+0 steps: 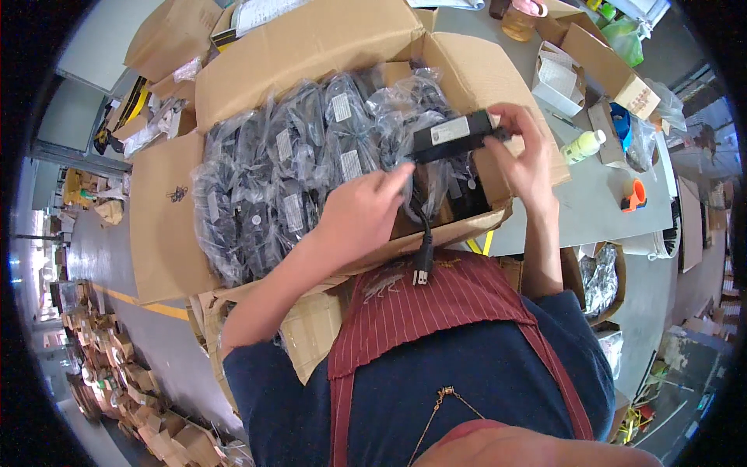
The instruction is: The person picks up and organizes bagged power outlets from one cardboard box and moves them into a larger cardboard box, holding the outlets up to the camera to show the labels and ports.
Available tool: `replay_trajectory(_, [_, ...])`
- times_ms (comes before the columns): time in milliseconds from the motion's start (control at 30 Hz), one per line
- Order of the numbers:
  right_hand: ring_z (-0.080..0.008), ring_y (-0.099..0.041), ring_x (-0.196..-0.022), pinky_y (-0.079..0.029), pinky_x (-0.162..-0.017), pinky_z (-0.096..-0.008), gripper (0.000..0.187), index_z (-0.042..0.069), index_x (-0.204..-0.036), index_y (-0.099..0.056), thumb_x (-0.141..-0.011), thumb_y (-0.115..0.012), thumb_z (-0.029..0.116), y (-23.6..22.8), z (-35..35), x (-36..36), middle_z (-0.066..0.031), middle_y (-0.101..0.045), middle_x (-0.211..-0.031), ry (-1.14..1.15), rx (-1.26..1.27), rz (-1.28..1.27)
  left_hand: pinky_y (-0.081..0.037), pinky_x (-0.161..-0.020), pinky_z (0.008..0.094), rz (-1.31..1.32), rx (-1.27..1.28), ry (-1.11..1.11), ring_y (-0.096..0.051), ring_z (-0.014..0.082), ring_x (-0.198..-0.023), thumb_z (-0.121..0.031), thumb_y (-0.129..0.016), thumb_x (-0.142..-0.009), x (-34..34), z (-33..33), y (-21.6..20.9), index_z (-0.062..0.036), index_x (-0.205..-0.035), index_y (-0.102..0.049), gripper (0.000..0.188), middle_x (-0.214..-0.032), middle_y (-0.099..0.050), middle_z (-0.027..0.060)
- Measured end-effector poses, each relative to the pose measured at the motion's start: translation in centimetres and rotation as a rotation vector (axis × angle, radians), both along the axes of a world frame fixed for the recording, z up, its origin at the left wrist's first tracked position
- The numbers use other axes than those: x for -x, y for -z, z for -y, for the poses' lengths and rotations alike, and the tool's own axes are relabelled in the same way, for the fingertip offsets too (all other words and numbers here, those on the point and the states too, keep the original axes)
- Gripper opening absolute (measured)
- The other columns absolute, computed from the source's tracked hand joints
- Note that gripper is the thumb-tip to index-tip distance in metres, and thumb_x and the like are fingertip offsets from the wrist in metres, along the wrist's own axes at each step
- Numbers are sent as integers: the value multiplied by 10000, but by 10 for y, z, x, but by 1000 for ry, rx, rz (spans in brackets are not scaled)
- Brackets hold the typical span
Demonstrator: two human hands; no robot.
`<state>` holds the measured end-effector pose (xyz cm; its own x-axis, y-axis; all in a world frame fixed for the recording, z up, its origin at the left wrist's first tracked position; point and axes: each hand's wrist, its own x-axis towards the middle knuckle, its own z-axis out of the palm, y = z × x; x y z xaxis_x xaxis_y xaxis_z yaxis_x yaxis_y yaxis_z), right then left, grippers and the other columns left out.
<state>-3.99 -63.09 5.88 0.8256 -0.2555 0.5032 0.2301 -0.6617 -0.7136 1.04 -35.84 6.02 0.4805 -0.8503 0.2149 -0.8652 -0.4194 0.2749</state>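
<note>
Above the carton's near right corner, a black power adapter with a white label is held nearly level. My right hand grips its right end between thumb and fingers. My left hand is closed at the adapter's left end, its index fingertip against the lower corner; the other fingertips are hidden. A black power cord hangs below, ending in a plug with metal prongs in front of my apron. Clear plastic bags holding black adapters with white labels fill most of the open cardboard carton.
On the grey table to the right are a pale green bottle, an orange tape roll and a small white box. An open carton stands farther back. Many cardboard boxes cover the floor at the lower left.
</note>
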Motion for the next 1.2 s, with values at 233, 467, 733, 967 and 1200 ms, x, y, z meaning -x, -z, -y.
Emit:
replay_trajectory(233, [-200, -549, -758, -468, -690, -305, 408, 43, -1057, -632, -671, -667, -82, 6, -27, 36, -71, -525, -827, -45, -76, -35, -527, -677, 444, -304, -200, -246, -684, 333, -748, -441, -679, -854, -42, 25, 11, -38, -848, -619, 408, -784, -696, 145])
replay_trajectory(467, [-181, -532, -659, -462, -594, -289, 391, 47, -1049, -641, -684, -676, -87, 1, -49, 55, -51, -518, -767, -63, -63, -52, -518, -570, 402, -206, 157, -229, -681, 306, -616, -239, -653, -878, -46, 12, 25, -37, -847, -604, 210, -710, -686, 133])
replay_trajectory(733, [-289, -586, -727, -499, -632, -359, 328, 37, -972, -636, -675, -650, -100, 1, -61, 24, -97, -564, -830, -181, 245, 288, -524, -570, 232, -769, 438, 178, -662, 88, -645, -25, -596, -951, -2, 15, -12, 0, -952, -623, 37, -726, -659, 35])
replay_trajectory(967, [-256, -576, -762, -514, -652, -349, 422, 28, -1031, -642, -610, -641, 4, 6, -75, 1, -81, -561, -907, -192, 506, 369, -490, -615, 225, -847, 621, 210, -640, 93, -677, 9, -632, -882, -20, -2, -18, 0, -939, -601, 66, -776, -631, 26])
replay_trajectory(1200, [-225, -588, -753, -516, -622, -314, 308, 38, -998, -655, -706, -718, 115, 5, -95, 22, -44, -571, -890, -426, 447, 297, -504, -780, 272, -756, 771, -46, -657, 153, -844, 52, -570, -858, -50, -6, -24, -9, -1058, -611, 213, -915, -666, 69])
